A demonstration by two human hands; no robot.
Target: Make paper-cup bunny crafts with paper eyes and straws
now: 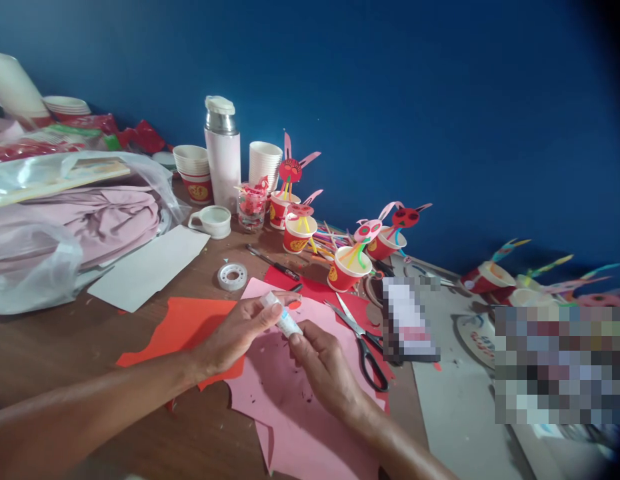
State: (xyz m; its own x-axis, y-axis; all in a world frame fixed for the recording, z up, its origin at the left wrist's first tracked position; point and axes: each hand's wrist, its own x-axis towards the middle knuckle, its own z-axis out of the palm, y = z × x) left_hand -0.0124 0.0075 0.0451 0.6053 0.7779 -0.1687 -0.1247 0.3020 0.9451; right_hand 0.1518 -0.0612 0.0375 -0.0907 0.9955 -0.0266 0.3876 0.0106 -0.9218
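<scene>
Both my hands meet over a pink paper sheet [300, 413] on the wooden table [80, 340]. My left hand [240, 330] is closed round the upper end of a small white glue stick [283, 315]. My right hand [323, 367] pinches its lower end with thumb and fingers. A small red paper piece [294, 305] lies just beyond the stick. An orange-red sheet [185, 327] lies under my left wrist. Black-handled scissors [363, 343] rest on the pink and red paper just right of my right hand.
A tape roll [233, 275], a pen [273, 261] and a white sheet [150, 267] lie behind my hands. Red paper cups with paper ears [347, 267] line the blue wall, beside a thermos [223, 153] and stacked cups [193, 170]. A plastic bag with pink cloth [65, 220] fills the left.
</scene>
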